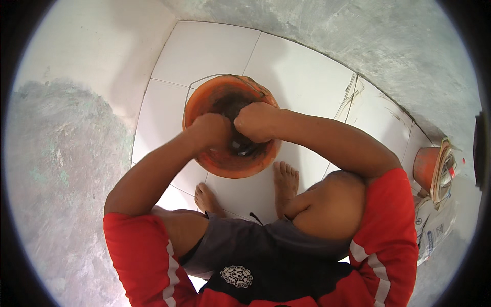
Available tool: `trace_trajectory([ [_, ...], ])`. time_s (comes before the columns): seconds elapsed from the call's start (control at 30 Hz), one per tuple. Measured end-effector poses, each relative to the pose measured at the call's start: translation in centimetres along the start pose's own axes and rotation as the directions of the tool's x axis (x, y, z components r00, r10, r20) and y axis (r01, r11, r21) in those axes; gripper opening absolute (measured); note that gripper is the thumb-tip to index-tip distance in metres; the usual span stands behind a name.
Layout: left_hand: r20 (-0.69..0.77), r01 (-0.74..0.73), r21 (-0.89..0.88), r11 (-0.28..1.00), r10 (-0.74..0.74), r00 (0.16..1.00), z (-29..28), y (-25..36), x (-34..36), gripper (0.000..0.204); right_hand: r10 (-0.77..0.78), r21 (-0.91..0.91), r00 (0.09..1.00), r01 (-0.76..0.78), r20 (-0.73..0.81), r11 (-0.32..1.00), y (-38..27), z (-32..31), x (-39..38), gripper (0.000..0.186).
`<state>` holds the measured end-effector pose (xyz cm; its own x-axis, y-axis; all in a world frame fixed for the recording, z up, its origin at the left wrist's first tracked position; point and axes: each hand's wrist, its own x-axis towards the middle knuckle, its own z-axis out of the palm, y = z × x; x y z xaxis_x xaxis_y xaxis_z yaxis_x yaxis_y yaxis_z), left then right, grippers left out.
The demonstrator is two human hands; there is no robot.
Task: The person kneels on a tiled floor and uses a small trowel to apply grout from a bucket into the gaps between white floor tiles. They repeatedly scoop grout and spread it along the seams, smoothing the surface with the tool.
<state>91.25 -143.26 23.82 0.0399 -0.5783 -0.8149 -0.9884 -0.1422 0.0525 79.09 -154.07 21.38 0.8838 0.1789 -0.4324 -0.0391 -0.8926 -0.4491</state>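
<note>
An orange bucket (232, 166) with a thin metal handle stands on the white tiles between and beyond my bare feet, its inside stained dark, with dark, wet-looking contents at the bottom. My left hand (210, 128) reaches over the left rim into the bucket, fingers curled down and mostly hidden. My right hand (254, 122) is curled in a fist inside the right half, close beside the left one. What either hand holds, if anything, I cannot make out.
Grey, patchy walls (66, 148) enclose the tiled floor (212, 48) on the left and at the back. At the right, a second orange bucket (424, 169) holds flat pieces and small items, with a white printed sack (434, 227) below it. Dark smears mark tiles at the back right.
</note>
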Motion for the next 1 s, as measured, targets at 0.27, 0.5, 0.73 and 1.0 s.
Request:
trace_trajectory([
  [0.27, -0.076, 0.183, -0.141, 0.973, -0.195, 0.978, -2.6, -2.4, -3.5, 0.022, -0.134, 0.066, 0.977, 0.124, 0.168, 0.990, -0.4, 1.9, 2.5, 0.025],
  [0.5, -0.107, 0.137, -0.236, 0.962, -0.166, 0.980, -1.6, -4.2, -4.7, 0.026, -0.171, -0.015, 0.949, 0.182, 0.265, 0.983, -2.4, 5.7, 5.3, 0.025],
  [0.73, -0.048, 0.053, -0.250, 0.967, -0.067, 0.997, -1.8, -6.0, -4.0, 0.031, -0.138, -0.089, 0.985, 0.147, 0.100, 0.985, -2.6, 4.8, 4.2, 0.024],
  [1.0, -0.110, -0.032, -0.412, 0.910, -0.014, 0.994, -2.7, -8.3, -6.2, 0.029, 0.149, 0.164, 0.984, -0.132, -0.099, 0.978, -1.1, 1.2, 1.0, 0.029],
])
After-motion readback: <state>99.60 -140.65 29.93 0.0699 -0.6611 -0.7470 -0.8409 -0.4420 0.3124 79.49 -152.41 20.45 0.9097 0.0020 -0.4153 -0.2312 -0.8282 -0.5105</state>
